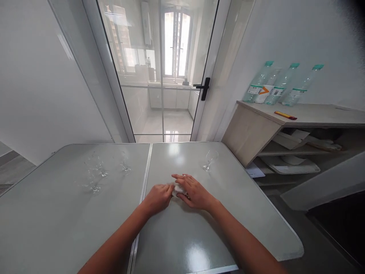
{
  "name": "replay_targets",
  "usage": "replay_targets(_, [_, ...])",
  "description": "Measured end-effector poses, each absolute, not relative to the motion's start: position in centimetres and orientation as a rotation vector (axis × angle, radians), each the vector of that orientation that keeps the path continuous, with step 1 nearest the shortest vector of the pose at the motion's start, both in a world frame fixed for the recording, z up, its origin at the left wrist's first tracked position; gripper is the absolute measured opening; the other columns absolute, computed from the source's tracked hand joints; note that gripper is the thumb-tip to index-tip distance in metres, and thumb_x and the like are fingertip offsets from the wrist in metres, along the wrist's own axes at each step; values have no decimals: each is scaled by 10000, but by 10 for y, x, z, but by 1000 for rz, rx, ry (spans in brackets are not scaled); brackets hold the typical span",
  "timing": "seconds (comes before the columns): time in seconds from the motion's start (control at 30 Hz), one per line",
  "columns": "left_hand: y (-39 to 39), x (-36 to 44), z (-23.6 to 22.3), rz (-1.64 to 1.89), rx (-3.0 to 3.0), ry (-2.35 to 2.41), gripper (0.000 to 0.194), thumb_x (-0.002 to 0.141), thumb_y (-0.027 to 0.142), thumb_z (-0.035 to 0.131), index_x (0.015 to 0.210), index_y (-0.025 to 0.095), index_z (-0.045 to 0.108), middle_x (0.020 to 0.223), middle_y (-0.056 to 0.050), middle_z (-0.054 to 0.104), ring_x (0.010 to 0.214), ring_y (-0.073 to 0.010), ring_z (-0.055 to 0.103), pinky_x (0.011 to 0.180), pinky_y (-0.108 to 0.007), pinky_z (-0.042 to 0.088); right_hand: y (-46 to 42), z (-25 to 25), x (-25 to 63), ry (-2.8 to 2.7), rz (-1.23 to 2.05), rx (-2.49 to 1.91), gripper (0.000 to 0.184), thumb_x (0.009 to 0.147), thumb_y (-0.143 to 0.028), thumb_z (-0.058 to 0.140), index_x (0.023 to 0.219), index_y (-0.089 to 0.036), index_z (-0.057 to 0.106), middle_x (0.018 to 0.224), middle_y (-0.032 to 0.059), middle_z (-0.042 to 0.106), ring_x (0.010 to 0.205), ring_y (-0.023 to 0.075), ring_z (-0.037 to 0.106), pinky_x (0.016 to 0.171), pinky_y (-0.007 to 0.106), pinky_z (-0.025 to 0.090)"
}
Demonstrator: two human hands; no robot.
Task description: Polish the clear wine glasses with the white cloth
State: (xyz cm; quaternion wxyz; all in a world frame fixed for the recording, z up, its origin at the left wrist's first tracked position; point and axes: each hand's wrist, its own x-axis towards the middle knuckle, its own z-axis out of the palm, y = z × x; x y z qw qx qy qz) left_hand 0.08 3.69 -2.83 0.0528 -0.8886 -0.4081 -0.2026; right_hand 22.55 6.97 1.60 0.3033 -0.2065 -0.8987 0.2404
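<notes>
Both hands meet above the table, right of its seam. My right hand [194, 192] is closed around a crumpled white cloth [179, 190], maybe tissue, with some fingers stretched over the top. Pressed close against its left side is my left hand [159, 197], its fingers curled shut; what they grip is hidden. Beyond my hands, a clear stemmed glass [209, 161] stands on the right half of the table. On the left half are more clear stemmed glasses, among them one glass [125, 166] near the seam and another glass [95, 187] closer to me.
The grey table [171, 243] has a metal seam running away from me. Behind it is a glass door [162, 87] with a black handle [204, 88]. At right, a wooden shelf [256, 129] carries several plastic bottles [258, 83] and a yellow-red packet [285, 115].
</notes>
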Motion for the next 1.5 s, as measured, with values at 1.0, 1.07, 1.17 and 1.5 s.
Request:
replay_targets(1.0, [35,41,-45,-2182,-2724,-2302,514,900,600,588,625,174,503,473,50,442,383,-80,368,427,-212,250,72,-4,215,-2125,383,-456,469,996,-165,461,1428,-335,525,1370,92,632,1319,275,567,1165,583,375])
replay_targets(1.07, [33,37,-43,-1934,-2714,-2148,436,918,476,606,621,167,523,518,27,490,475,-98,408,499,-225,275,74,7,215,-2266,439,-492,374,977,-184,520,1308,-318,631,1277,81,684,1278,286,587,1188,606,305])
replay_targets(1.17, [29,31,-39,-1612,-2753,-1956,283,900,323,619,668,171,566,588,12,538,548,-115,426,574,-247,284,75,19,215,-2144,702,-633,222,976,-267,558,1126,-279,721,1122,93,711,1094,279,642,1025,506,466])
replay_targets(1.5, [27,28,-31,-1658,-3021,-1815,356,880,377,635,605,166,553,552,36,418,554,-107,364,568,-244,259,81,12,223,-1289,1864,-693,307,874,-466,669,841,-168,736,830,67,717,711,195,640,655,305,492])
